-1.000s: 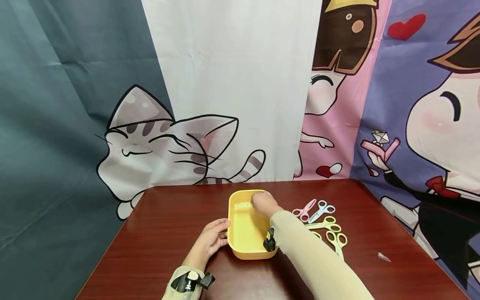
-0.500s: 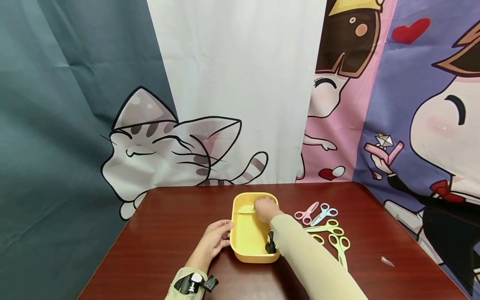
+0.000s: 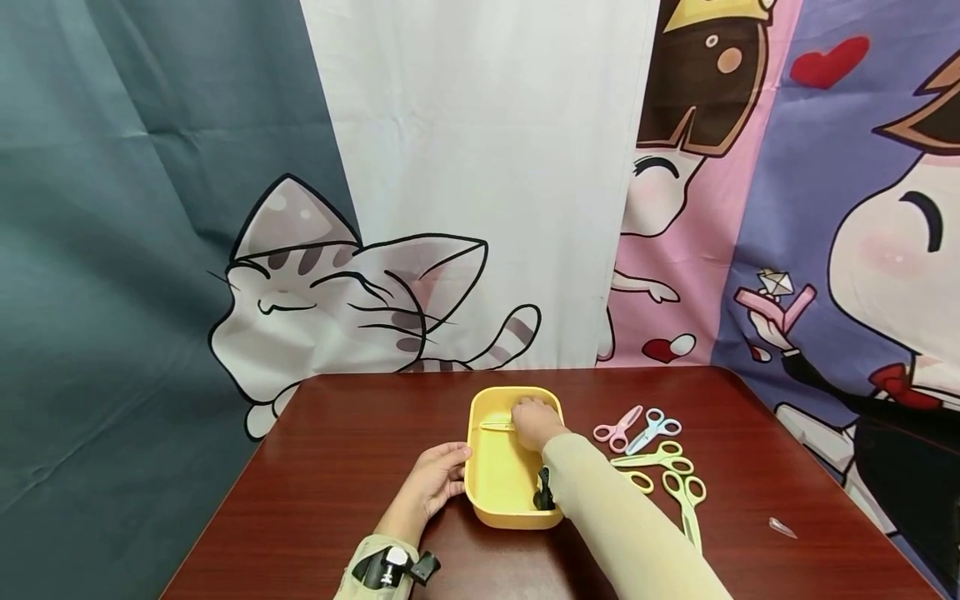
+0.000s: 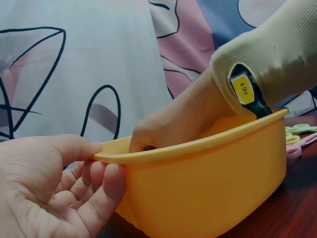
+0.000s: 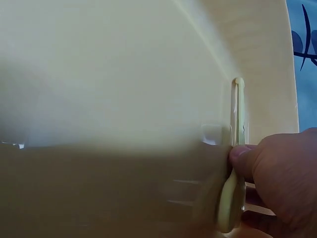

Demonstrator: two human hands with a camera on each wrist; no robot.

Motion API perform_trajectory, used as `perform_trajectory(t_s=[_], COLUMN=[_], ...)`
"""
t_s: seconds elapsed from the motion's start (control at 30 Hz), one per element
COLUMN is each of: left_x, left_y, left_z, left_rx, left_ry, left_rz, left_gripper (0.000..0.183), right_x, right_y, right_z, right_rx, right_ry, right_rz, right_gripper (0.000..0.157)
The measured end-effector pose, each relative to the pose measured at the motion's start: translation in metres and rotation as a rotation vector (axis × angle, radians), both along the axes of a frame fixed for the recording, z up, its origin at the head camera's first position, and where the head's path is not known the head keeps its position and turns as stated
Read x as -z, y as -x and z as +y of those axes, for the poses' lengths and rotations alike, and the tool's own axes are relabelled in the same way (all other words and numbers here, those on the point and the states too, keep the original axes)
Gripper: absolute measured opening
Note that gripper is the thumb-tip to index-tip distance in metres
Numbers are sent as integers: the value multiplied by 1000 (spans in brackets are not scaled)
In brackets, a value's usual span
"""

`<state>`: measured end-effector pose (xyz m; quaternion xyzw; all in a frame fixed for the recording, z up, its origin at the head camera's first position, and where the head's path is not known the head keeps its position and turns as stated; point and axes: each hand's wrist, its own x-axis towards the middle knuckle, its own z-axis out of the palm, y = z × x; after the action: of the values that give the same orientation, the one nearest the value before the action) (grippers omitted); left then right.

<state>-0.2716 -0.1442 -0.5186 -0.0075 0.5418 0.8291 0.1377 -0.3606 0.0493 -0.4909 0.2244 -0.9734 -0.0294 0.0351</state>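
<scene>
A yellow plastic bin [image 3: 504, 518] stands on the table, its long side running away from me. My left hand [image 3: 435, 479] grips the bin's left rim, thumb on top and fingers beneath the edge in the left wrist view. Inside the bin, near its far end, my right hand [image 3: 534, 423] pinches a pair of pale yellow-green scissors [image 5: 238, 111] between thumb and fingers. The scissors lie close along the bin's far wall, blades pointing left in the head view. Their handle loops [image 5: 227, 206] show edge-on in the right wrist view. My right forearm crosses over the bin's right rim.
Right of the bin lie pink scissors [image 3: 617, 430], blue scissors [image 3: 653, 429] and several yellow-green scissors [image 3: 684, 497], partly behind my right sleeve [image 3: 618, 521]. Farther right a small clear pointed piece [image 3: 782, 527] rests on the table [image 3: 337, 467]. A printed curtain [image 3: 480, 167] hangs behind.
My right hand has lowered the scissors from near the far rim deeper into the bin. My left hand stays on the left rim. The head view has shifted slightly.
</scene>
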Motion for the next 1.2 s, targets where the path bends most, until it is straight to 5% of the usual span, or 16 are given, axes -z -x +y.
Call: perform_trajectory(t_s=[0.93, 1.2], left_x=[3, 5], left_y=[0, 0], left_z=[6, 4], left_rx=[-19, -19], left_ry=[-14, -20], left_rz=[13, 0], left_gripper=[36, 40], right_x=[-4, -16], right_y=[-1, 5], right_z=[5, 8], right_rx=[-34, -112], right_ry=[22, 235], right_rz=[-4, 27], right_gripper=[8, 23])
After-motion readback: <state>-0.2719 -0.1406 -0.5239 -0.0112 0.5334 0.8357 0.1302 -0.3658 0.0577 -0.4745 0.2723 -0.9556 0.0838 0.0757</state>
